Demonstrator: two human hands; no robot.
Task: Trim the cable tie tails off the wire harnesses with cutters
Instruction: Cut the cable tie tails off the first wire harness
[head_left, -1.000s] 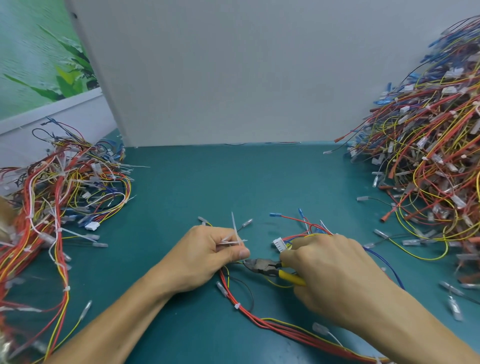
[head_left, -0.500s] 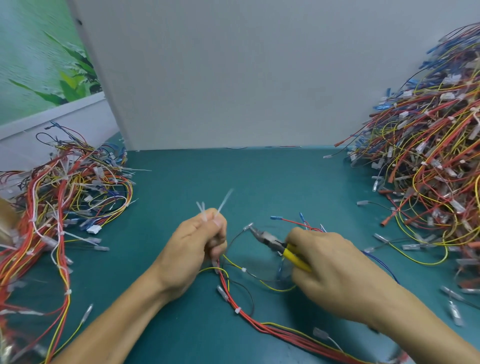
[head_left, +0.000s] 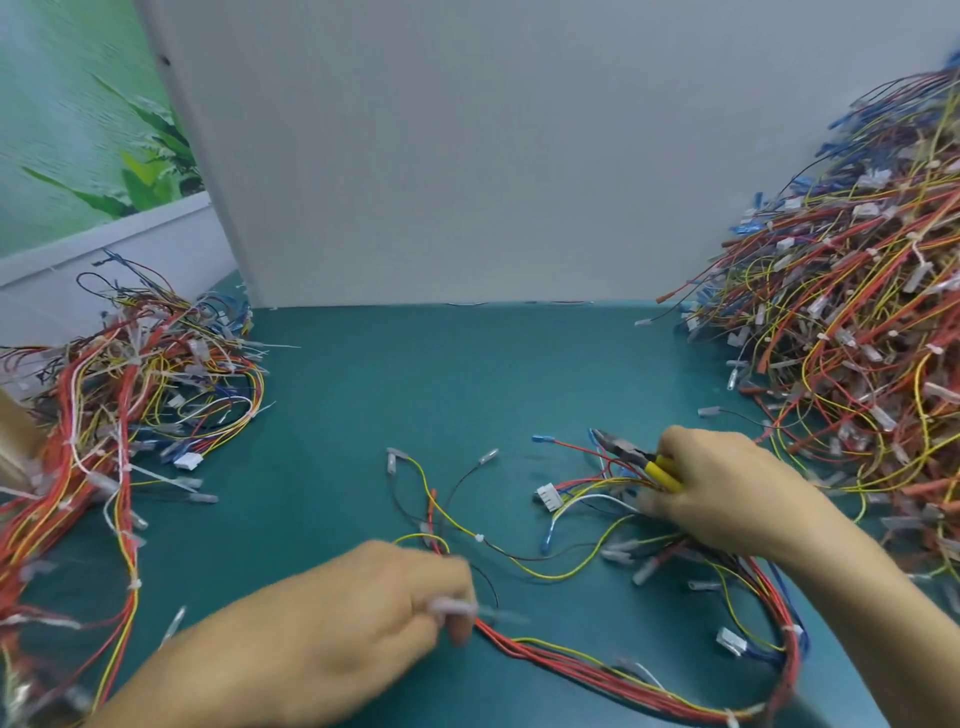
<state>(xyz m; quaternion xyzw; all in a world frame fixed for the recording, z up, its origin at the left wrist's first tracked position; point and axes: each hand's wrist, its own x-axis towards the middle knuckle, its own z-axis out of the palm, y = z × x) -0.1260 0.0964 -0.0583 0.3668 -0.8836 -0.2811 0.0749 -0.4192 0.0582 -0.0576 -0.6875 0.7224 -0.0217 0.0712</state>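
Since half a second ago the left hand (head_left: 337, 634) has dropped from its raised position to the near edge of the teal table (head_left: 415, 374). The right hand (head_left: 727, 493) has carried the cutters (head_left: 636, 457) away to the right.

The left hand's fingers are curled, and thumb and forefinger pinch pale slivers that look like cable tie tails (head_left: 452, 605). Motion blur smears them, so their number cannot be told. The right hand is closed round the two yellow handles of the single pair of cutters. Its dark jaws point up and left, clear of the wires, and whether they are parted is hard to make out.

One wire harness (head_left: 571, 667) lies on the table between the hands. Its red and yellow bundle runs from the left hand's fingertips toward the lower right, where the forearm hides part of it. One white connector (head_left: 548, 496) lies just left of the right hand, and a small white tie (head_left: 479, 538) sits on a yellow and black pair.

Two heaps of harnesses flank the work. The left pile (head_left: 130, 395) and the taller right pile (head_left: 857, 364) are both cut off by the frame edges. Behind stands a grey partition (head_left: 519, 156), with a leafy green poster (head_left: 78, 130) to its left.
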